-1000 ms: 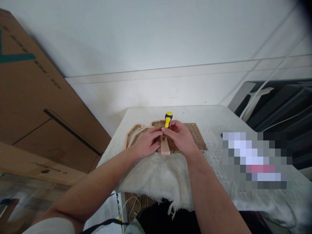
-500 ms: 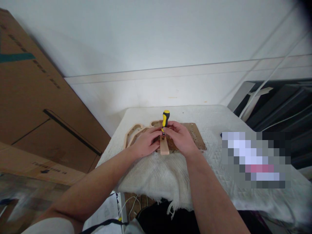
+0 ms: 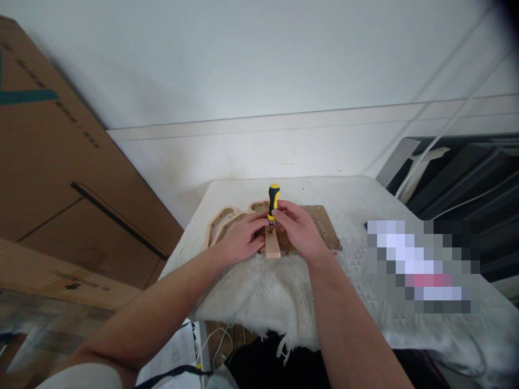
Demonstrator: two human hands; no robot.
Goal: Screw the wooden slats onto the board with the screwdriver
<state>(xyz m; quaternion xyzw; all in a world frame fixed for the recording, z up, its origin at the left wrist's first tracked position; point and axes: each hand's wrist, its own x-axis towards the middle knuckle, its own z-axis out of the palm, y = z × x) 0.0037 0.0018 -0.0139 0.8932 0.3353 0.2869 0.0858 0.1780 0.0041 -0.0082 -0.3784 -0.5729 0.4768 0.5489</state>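
A yellow and black screwdriver (image 3: 273, 200) stands nearly upright, its tip at a hole in a pale wooden piece (image 3: 273, 248). My right hand (image 3: 298, 227) pinches the lower part of its handle between thumb and fingers. From the other side, my left hand (image 3: 245, 235) has its fingers curled against the wooden piece, with fingertips close to the screwdriver's shank. A brown, pitted board (image 3: 324, 221) lies beneath the work. Curved wooden parts with holes (image 3: 217, 224) rest at the left, partly covered by my left hand.
The table (image 3: 352, 197) wears a white textured cloth with a fringed front edge. A blurred-out item (image 3: 417, 265) lies at the right. Large cardboard (image 3: 93, 178) leans at the left, dark panels (image 3: 474, 183) stand at the right, and a white wall (image 3: 259, 140) rises behind.
The screwdriver's handle has turned, showing more black towards me, and leans slightly further left. Both hands stay at about the same place; the whole view has shifted slightly.
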